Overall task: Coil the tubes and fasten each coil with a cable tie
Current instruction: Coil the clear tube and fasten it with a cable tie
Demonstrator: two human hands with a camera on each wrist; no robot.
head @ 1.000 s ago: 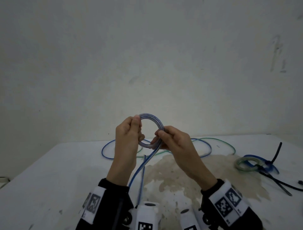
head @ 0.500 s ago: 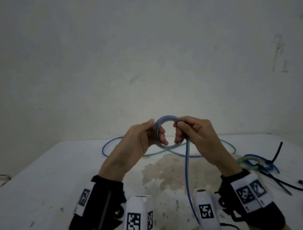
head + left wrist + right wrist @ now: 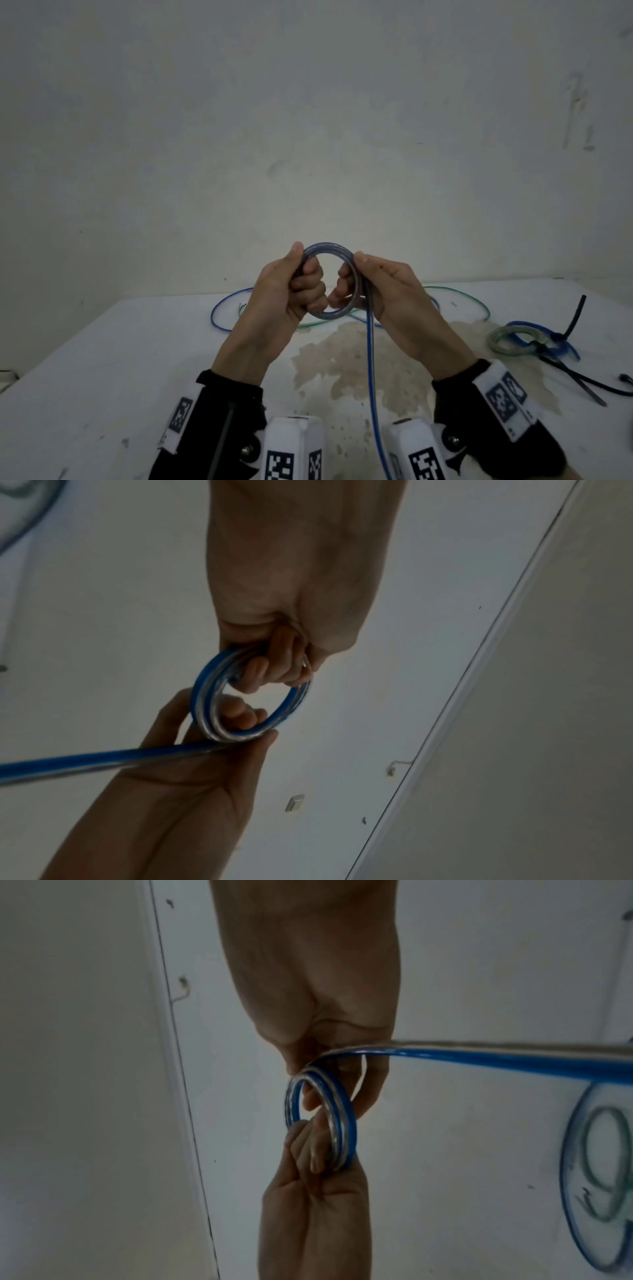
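Change: both hands now farther apart vs 0.5 s ago, coil turned more face-on.
L hand [image 3: 291,291]: fingers curled thru blue tube coil [image 3: 329,281], gripping left side.
R hand [image 3: 387,294]: thumb + fingers pinching right side, tail hanging down.
Coil pos: held above table [image 3: 102,359].
Done coils [image 3: 513,339]: far right, w/ black cable ties [image 3: 575,380].

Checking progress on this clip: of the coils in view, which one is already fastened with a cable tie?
The greenish coil lying on the table at the right: a black cable tie crosses its rim. The blue coil held up between both hands has none.
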